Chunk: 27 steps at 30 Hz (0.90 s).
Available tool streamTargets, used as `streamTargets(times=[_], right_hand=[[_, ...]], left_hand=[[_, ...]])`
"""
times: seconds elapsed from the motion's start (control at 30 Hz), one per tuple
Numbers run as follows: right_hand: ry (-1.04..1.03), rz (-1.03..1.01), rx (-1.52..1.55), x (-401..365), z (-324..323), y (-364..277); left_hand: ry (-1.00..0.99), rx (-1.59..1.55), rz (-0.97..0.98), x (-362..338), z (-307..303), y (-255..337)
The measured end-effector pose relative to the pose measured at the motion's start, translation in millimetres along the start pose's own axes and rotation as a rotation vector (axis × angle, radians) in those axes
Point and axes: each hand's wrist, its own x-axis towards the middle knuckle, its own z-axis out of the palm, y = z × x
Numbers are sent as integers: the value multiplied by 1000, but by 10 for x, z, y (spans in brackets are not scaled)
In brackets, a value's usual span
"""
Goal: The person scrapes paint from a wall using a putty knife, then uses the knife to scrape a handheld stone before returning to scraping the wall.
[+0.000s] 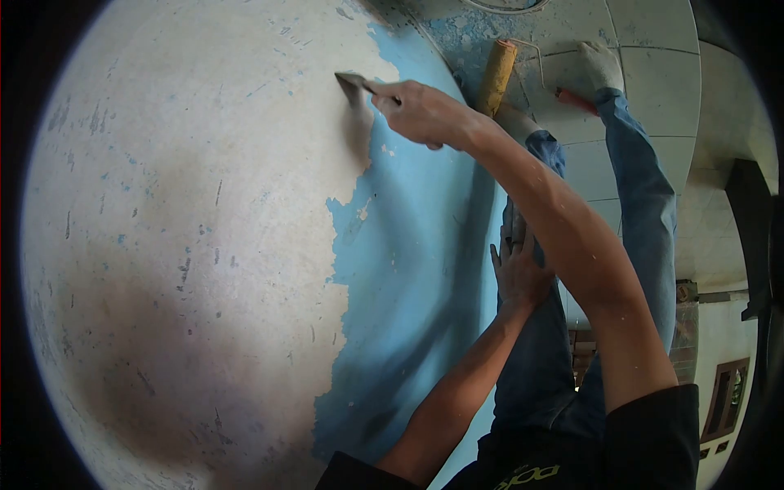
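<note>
Scraper (353, 82) — in right hand (420, 110) — lies roughly level, blade seemingly pointing left.

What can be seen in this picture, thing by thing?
wall: one, whitish, left and centre
paint: one patch, blue, centre of wall
scraper: one, grey, blade on wall, top centre
roller: one, yellow, top, at wall
glove: one, white, co-worker's, on the roller's red handle
sleeve: one, blue denim, co-worker's, below glove
tiles: several, white, top right
window: one, brown frame, bottom right
left hand: one, bare, open, beside denim
right hand: one, bare, grip shut on scraper
</note>
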Motion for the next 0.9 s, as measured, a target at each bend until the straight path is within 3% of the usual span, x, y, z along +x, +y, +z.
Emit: streamTargets(times=[0.17,0.23,0.47,0.57,0.63,0.67,0.73,0.8,0.9], right_hand=[[-4,59,62,34,-18,-13],[-53,48,73,-5,-32,2],[41,73,105,161,18,68],[-131,55,23,-199,121,163],[162,-339,-105,-186,430,446],[160,-337,-104,-158,406,480],[-7,15,22,-195,153,76],[-47,71,60,-225,170,46],[189,-314,-19,-301,420,241]], left_hand=[[28,13,11,16,-27,-1],[-74,30,-22,45,-23,-10],[-22,-21,-1,5,-73,26],[-28,21,-17,31,-70,33],[-136,9,-1,13,-144,23],[-137,8,-3,2,-160,42],[-86,3,4,-23,-188,63],[-69,-14,4,-32,-96,-6],[-57,-37,-2,20,-138,-12]])
